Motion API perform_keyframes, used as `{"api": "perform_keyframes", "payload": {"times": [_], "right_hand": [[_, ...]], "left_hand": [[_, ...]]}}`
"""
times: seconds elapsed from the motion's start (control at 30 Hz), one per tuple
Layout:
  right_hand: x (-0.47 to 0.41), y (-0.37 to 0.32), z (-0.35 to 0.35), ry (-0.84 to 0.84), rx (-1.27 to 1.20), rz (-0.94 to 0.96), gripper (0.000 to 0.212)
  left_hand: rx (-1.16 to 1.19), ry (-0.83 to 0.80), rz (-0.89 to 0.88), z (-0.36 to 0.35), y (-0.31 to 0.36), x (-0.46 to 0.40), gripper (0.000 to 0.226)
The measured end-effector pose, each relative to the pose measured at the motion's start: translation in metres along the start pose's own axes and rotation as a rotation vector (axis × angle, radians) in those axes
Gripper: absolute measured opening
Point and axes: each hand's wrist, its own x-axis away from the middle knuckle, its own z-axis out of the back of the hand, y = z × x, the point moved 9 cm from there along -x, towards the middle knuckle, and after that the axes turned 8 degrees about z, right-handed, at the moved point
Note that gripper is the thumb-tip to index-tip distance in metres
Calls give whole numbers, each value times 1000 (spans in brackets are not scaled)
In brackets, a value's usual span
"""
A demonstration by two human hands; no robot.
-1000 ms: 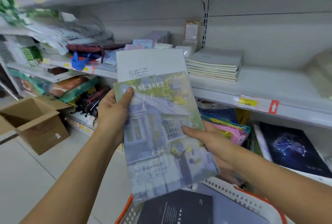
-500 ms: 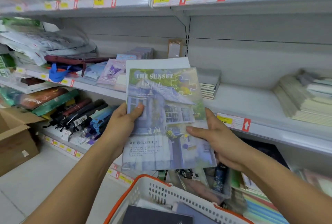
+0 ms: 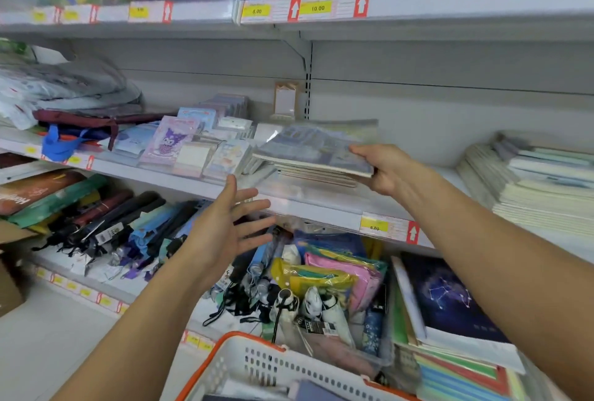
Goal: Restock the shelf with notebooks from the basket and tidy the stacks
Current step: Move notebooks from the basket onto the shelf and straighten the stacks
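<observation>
From the head view, our right hand pinches the notebook over the shelf stack; our left hand hangs wide, empty. Released askew, it could slide off toward the basket.

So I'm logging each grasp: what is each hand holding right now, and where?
The right hand grips the notebook by its near right corner, over the shelf stack. The left hand is open and holds nothing.
</observation>
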Motion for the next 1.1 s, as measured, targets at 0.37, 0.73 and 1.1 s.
{"api": "perform_keyframes", "payload": {"times": [0.37,0.73,1.1], "right_hand": [[-47,13,24,64,389,-60,19],[-40,-58,0,266,1104,571,63],[-98,6,-49,-333,1743,469,76]], "left_hand": [[18,116,-1,27,-5,0,45],[-31,134,-2,32,-8,3,45],[-152,173,9,35,-11,3,35]]}}
